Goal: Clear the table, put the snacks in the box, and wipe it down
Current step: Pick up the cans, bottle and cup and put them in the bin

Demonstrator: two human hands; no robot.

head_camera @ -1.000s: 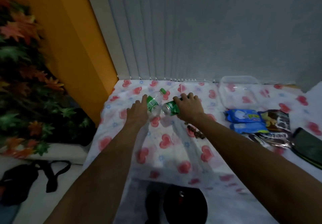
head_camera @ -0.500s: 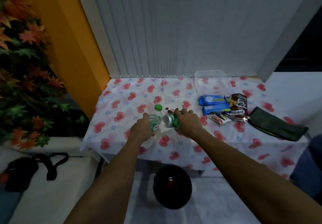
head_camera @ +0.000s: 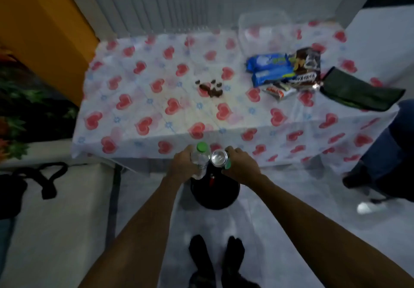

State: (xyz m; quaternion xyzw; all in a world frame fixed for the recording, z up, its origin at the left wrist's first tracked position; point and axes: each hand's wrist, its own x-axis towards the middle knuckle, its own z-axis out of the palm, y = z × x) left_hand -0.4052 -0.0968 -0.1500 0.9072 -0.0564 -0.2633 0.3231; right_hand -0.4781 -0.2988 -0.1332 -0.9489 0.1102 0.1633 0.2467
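Observation:
My left hand (head_camera: 182,166) grips a clear plastic bottle (head_camera: 200,160) with a green cap. My right hand (head_camera: 240,164) grips a green drink can (head_camera: 220,158), its silver top facing me. Both are held side by side over a round black bin (head_camera: 215,192) on the floor, in front of the table (head_camera: 139,108) with its heart-print cloth. On the table lie dark crumbs (head_camera: 210,87), blue biscuit packs (head_camera: 268,67), a brown snack bag (head_camera: 305,68), a small red-and-white wrapper (head_camera: 279,91) and a clear plastic box (head_camera: 263,27) at the back.
A dark green cloth (head_camera: 360,90) hangs at the table's right edge. Another person's leg and shoe (head_camera: 380,160) stand at the right. A black bag (head_camera: 24,182) lies on the floor left. My feet (head_camera: 216,258) are below the bin. An orange wall and plants stand at the left.
Both hands have drawn back from the table's middle, carrying the bottle and the can off the table to above the black bin. The crumbs are now uncovered.

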